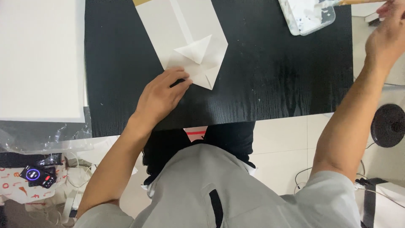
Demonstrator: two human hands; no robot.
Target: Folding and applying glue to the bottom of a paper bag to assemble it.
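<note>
1. Head view, looking straight down: the left arm reaches forward from the grey shirt across the near edge of the black table (261, 71), forearm bare, wrist bent slightly inward.
2. The left hand (162, 96) lies palm down with its fingers curled loosely; the fingertips press on the near corner of the white paper bag (185, 36), pinning it flat rather than gripping it.
3. The paper bag lies flat on the table, its folded bottom with triangular flaps turned toward the person, its other end running off the top of the frame.
4. The right arm stretches up along the right side, elbow bent, hand raised at the top right corner.
5. The right hand (390, 27) is closed around a thin wooden brush handle (358, 2), whose end points at a clear plastic tray (307, 16) smeared with white paste.
6. A white board (40, 59) lies left of the table; below it are crumpled clear plastic and a small black device (37, 175). The floor is pale tile, with cables and a round black base (388, 125) at right.
</note>
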